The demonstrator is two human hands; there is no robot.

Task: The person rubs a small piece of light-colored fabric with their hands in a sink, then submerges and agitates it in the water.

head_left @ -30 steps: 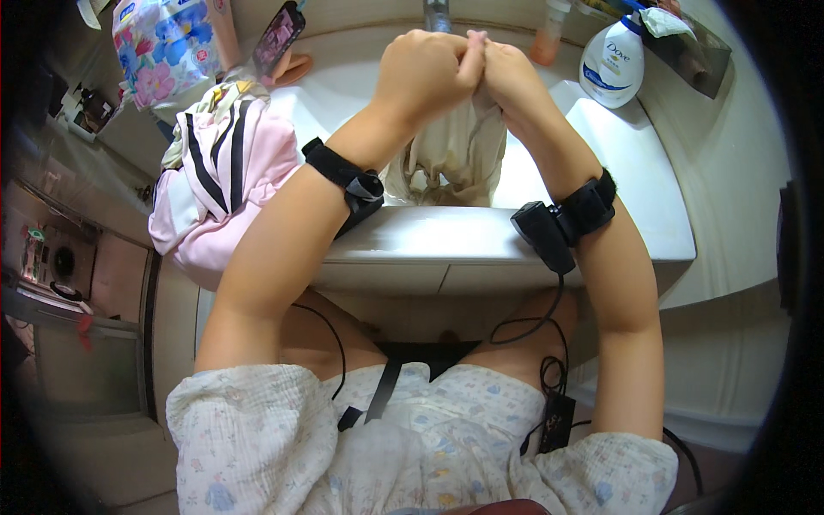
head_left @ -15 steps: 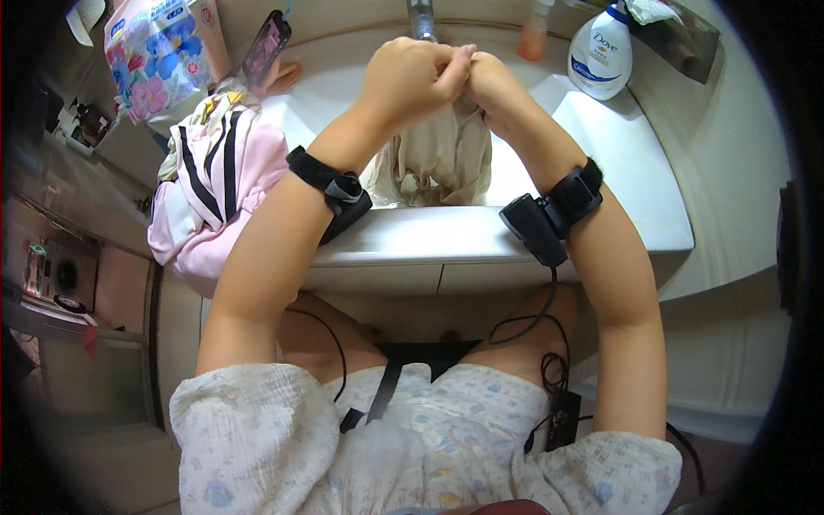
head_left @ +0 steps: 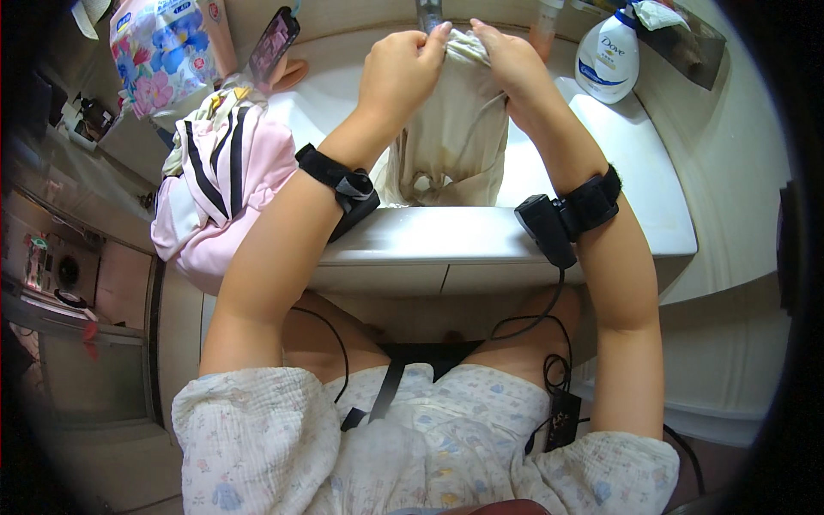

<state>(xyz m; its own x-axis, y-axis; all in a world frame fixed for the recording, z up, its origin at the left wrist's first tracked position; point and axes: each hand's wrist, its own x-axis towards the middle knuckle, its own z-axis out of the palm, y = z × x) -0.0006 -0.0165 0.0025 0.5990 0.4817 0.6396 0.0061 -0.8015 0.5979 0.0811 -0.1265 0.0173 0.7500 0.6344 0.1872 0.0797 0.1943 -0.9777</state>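
Observation:
A wet beige garment (head_left: 451, 137) hangs down into the white washbasin (head_left: 429, 233), its lower part bunched near the front wall. My left hand (head_left: 399, 70) is closed on the garment's upper left edge, thumb pointing up. Opposite it, my right hand (head_left: 513, 69) grips the upper right edge, also with the thumb raised. A gathered, wrinkled band of cloth stretches between the two hands. Just behind them is the metal faucet (head_left: 429, 12), partly cut off by the top of the view. Most of my fingertips are hidden behind the cloth.
Pink and white clothes with black stripes (head_left: 219, 172) are heaped on the basin's left side. Behind them stand a floral package (head_left: 163, 56) and a propped phone (head_left: 275, 43). A white pump bottle (head_left: 608, 60) and an orange-tinted bottle (head_left: 542, 39) stand at the back right.
My hands were close together at the cloth's top; now they are apart, with the garment's upper edge spread between them. The right hand has moved rightward and slightly up.

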